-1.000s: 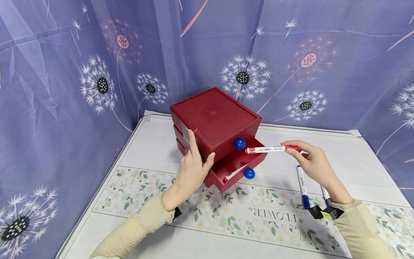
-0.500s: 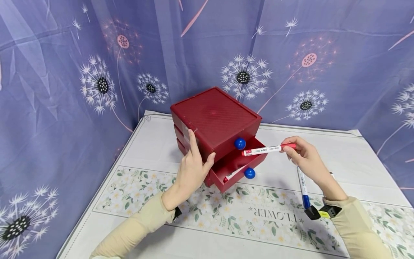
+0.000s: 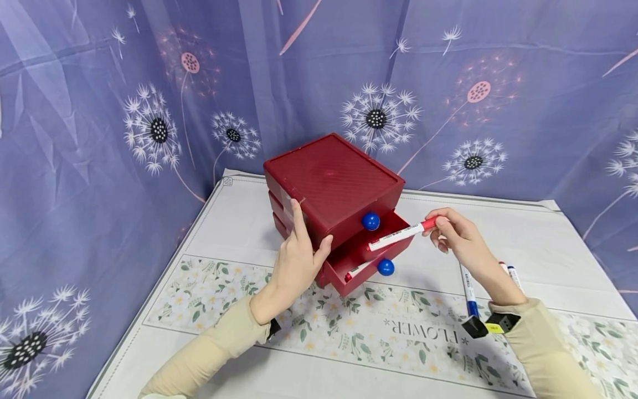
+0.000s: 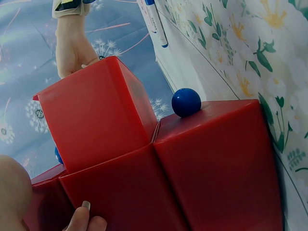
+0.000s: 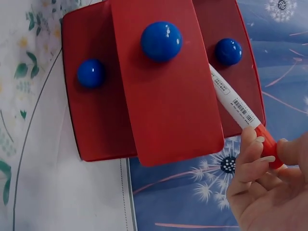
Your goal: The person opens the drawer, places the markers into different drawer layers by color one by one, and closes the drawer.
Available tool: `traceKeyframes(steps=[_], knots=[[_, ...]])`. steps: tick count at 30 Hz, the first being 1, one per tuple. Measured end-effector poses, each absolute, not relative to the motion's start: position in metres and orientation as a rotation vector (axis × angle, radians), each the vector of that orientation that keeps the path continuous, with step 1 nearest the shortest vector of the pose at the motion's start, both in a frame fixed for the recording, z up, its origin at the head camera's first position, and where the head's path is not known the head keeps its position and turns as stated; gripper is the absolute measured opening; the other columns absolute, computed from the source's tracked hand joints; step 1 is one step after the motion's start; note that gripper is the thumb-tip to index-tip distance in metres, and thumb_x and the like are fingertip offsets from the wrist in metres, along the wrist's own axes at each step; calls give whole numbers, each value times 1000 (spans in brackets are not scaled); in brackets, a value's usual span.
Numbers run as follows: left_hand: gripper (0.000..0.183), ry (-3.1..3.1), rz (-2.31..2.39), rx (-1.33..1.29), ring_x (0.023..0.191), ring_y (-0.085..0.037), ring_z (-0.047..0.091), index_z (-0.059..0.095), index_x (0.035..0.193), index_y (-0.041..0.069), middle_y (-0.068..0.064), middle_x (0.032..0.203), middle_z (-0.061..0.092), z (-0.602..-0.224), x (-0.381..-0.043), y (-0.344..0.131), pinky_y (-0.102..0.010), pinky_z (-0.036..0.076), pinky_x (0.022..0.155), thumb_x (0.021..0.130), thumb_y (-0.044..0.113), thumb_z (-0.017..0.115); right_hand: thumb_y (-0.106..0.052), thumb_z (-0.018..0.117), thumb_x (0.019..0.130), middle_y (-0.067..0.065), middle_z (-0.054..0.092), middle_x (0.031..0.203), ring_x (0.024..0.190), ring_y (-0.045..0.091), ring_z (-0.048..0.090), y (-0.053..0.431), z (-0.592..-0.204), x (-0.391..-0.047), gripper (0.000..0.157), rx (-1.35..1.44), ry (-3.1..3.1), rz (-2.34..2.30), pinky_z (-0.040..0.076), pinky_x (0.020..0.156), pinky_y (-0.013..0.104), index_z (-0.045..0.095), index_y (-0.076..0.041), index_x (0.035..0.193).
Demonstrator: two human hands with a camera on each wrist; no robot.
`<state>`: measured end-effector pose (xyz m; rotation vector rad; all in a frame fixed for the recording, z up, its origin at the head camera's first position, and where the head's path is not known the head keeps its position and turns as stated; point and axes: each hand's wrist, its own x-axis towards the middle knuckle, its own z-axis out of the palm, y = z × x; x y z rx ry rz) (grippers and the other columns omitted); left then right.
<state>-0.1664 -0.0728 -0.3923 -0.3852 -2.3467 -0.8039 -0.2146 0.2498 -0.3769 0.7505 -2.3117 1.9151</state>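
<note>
My right hand (image 3: 461, 238) pinches a red-capped marker (image 3: 399, 237) by its cap. The marker's white barrel slants down over the pulled-out drawer (image 3: 344, 286) of a red drawer cabinet (image 3: 334, 183). Another marker (image 3: 358, 270) with a red end lies inside that drawer. In the right wrist view, the held marker (image 5: 236, 103) passes partly behind the drawer front (image 5: 168, 106). My left hand (image 3: 291, 263) rests against the cabinet's near left side, index finger extended along the upper edge and thumb at the front corner. The left wrist view shows its fingertips (image 4: 81, 219) on the red side.
A blue marker (image 3: 469, 291) lies on the table right of the cabinet. Further marker ends (image 3: 510, 271) show beside my right forearm, partly hidden. Blue round knobs (image 3: 370, 221) stick out from the drawer fronts. A purple dandelion-print curtain (image 3: 299, 83) hangs behind the table.
The right hand has shifted slightly left, and the held marker has tilted, its far end dropping lower over the open drawer. The left hand and the cabinet keep their places.
</note>
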Motion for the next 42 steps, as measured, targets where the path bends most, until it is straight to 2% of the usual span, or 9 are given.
traceKeyframes(steps=[6,12,19,25,29,32,37,42], knots=[[89,-2349,-819,-387,75,-37,70,3,152,-8,-30,109,63,-394,-167,-73,-40,60,69,98,56,34,-12,39,104,-3,65,83,59,15,47,245,-376,-215,22,755,-2334,1939,30,44,32,54,3,111],[88,-2349,-814,-392,75,-36,70,3,152,-8,-30,107,63,-394,-167,-73,-39,60,70,98,54,36,-12,40,104,-6,62,81,57,16,45,239,-376,-217,21,783,-2443,1809,33,45,34,59,-10,111],[88,-2355,-818,-389,75,-36,71,4,152,-8,-29,106,64,-394,-166,-73,-39,60,70,99,53,37,-11,42,103,-8,57,76,55,18,42,232,-376,-216,27,802,-2556,1676,33,45,31,59,6,115],[88,-2367,-830,-390,70,-35,70,2,152,-7,-29,102,64,-392,-166,-73,-38,60,66,99,52,40,-14,50,101,-2,50,68,49,15,36,231,-375,-215,32,722,-2666,1612,30,43,29,59,7,123],[90,-2403,-909,-380,64,-33,69,1,153,-4,-24,89,64,-388,-165,-74,-36,60,64,97,43,53,-15,50,101,3,50,68,49,15,35,232,-375,-214,35,707,-2674,1624,30,44,29,58,6,127],[91,-2431,-1007,-353,62,-32,69,1,153,-2,-22,83,64,-384,-165,-75,-36,60,65,95,39,57,-15,49,101,3,48,66,49,15,34,233,-375,-213,36,716,-2688,1620,31,44,29,56,6,130],[92,-2443,-1069,-303,67,-35,70,2,153,-1,-24,88,66,-383,-166,-75,-40,60,70,94,46,55,-10,49,101,2,44,63,49,16,35,238,-377,-213,39,817,-2705,1600,33,45,30,51,7,136],[94,-2428,-1080,-288,63,-34,69,1,153,1,-24,85,66,-381,-166,-72,-40,60,65,94,60,44,-8,48,100,-1,52,74,51,17,38,243,-379,-211,35,870,-2674,1590,34,46,30,53,7,132]])
